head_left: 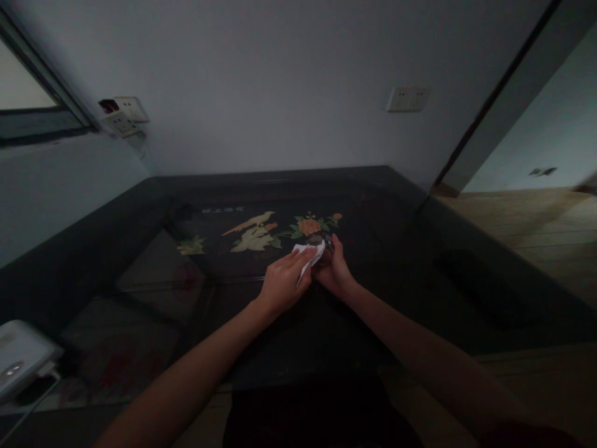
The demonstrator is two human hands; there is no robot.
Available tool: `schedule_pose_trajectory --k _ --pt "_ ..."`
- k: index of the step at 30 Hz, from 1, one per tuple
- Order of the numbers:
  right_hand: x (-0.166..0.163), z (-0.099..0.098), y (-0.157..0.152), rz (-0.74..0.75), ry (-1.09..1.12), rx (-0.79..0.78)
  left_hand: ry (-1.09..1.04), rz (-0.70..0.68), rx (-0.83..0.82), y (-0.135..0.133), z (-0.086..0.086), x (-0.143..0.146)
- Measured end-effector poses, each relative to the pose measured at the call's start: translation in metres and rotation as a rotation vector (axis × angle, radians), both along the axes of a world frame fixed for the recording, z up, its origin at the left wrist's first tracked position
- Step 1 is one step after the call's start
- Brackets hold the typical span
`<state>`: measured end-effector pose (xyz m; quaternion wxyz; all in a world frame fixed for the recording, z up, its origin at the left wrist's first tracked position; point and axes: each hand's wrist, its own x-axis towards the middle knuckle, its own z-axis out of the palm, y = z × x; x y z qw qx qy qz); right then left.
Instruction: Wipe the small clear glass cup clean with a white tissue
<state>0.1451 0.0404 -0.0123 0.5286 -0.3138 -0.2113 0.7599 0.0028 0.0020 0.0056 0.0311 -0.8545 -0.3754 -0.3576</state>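
Over the dark table (420, 249), the left hand (282, 283) has its grip closed on a white tissue (310, 254) pressed against a small dark object (321, 241) pinched in the grip of the right hand (334, 274), and a hard rub could probably push it out onto the table.

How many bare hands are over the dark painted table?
2: left hand gripping the white crumpled tissue, right hand touching beside it; none seem hidden.
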Motion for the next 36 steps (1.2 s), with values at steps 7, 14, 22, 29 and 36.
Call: schedule_pose_trajectory --k 7,14,22,29,36 --pt "-0.008 -0.007 0.0 -0.007 -0.053 0.1 -0.046 -0.158 -0.107 0.0 0.004 0.006" --pt "-0.006 -0.005 -0.001 0.052 -0.047 0.09 -0.05 0.008 -0.153 0.009 0.001 0.004" --pt "0.002 0.0 0.001 0.004 0.059 -0.045 0.009 0.037 -0.037 0.008 -0.002 -0.001" --pt "-0.001 0.003 0.002 0.005 0.017 -0.036 -0.021 -0.153 -0.036 0.0 0.0 0.004" --pt "-0.011 -0.002 -0.003 -0.006 -0.022 0.093 -0.096 -0.144 -0.112 0.005 -0.001 0.005"
